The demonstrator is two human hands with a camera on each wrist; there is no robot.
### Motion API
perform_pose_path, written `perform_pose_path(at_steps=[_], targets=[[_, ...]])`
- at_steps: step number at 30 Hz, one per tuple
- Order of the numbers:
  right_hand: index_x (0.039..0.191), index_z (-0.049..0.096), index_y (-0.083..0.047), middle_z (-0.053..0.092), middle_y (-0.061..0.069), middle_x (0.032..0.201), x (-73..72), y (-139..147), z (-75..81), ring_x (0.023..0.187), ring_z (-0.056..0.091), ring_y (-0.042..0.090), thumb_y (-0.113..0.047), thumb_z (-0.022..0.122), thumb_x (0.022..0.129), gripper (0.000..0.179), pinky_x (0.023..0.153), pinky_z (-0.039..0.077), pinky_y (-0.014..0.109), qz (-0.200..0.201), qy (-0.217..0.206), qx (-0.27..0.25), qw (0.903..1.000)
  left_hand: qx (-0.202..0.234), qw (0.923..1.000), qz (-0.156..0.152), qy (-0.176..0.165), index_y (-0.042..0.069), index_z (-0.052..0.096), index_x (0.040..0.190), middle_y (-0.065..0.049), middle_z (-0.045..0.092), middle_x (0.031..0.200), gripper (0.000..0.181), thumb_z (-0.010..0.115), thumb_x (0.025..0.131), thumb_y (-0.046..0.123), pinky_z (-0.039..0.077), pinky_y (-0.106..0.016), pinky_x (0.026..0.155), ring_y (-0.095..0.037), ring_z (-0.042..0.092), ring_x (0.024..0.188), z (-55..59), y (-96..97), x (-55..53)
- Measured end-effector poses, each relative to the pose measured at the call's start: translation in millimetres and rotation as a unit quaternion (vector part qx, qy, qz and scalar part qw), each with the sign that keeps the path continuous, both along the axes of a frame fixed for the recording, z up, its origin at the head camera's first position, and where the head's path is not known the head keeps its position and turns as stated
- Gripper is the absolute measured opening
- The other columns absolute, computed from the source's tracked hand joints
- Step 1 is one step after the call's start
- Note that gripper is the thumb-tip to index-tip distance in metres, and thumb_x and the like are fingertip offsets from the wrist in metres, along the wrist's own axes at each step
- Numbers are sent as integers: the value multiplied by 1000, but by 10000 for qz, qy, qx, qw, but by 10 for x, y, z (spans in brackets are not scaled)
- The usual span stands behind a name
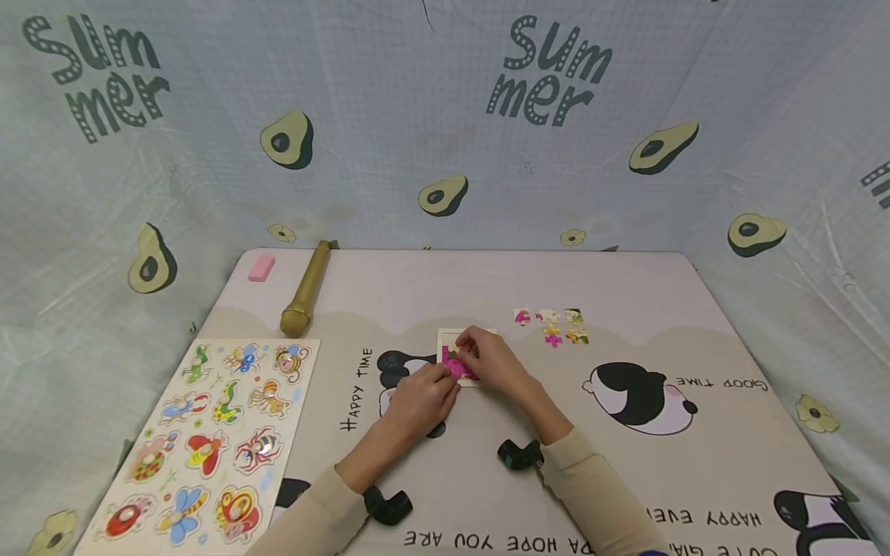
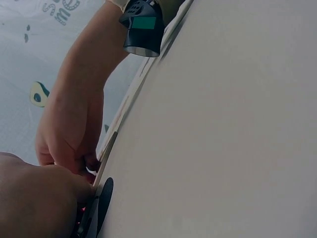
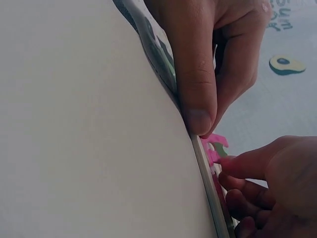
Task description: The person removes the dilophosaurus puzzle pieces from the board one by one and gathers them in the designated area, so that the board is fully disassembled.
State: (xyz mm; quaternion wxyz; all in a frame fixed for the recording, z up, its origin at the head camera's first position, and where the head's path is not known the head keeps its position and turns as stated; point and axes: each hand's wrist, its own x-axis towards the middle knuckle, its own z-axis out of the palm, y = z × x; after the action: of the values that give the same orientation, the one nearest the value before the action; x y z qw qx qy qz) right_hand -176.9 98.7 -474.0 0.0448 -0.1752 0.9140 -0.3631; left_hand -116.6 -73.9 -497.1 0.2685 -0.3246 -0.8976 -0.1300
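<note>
A small jigsaw puzzle board [image 1: 450, 335] with a pale frame and pink pieces lies flat at the table's middle. My left hand [image 1: 420, 398] holds its near left edge; in the right wrist view the left thumb [image 3: 199, 94] presses the board's side. Over the board's right part, my right hand [image 1: 495, 363] pinches a pink and green puzzle piece [image 3: 220, 144], tilted up from the board. The fingers hide much of the board. Loose puzzle pieces [image 1: 552, 337], several in all, lie beyond it to the right.
A sheet of insect pictures [image 1: 232, 444] covers the table's left side. Behind it lie a gold microphone [image 1: 308, 292] and a pink eraser-like block [image 1: 261, 268]. The table [image 1: 431, 286] has a printed cover, with patterned cloth walls [image 1: 375, 100] around it.
</note>
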Motion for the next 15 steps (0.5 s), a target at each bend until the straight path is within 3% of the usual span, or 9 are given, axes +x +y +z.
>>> perform_pose_path(at_steps=[15], targets=[[113, 67, -6, 65, 3, 92, -15, 62, -2, 74, 54, 11, -9, 67, 95, 18, 70, 47, 22, 328, 159, 110, 9993, 26, 10000, -35, -8, 9, 79, 93, -2, 70, 87, 12, 77, 87, 19, 59, -27, 69, -15, 68, 83, 2, -4, -7]])
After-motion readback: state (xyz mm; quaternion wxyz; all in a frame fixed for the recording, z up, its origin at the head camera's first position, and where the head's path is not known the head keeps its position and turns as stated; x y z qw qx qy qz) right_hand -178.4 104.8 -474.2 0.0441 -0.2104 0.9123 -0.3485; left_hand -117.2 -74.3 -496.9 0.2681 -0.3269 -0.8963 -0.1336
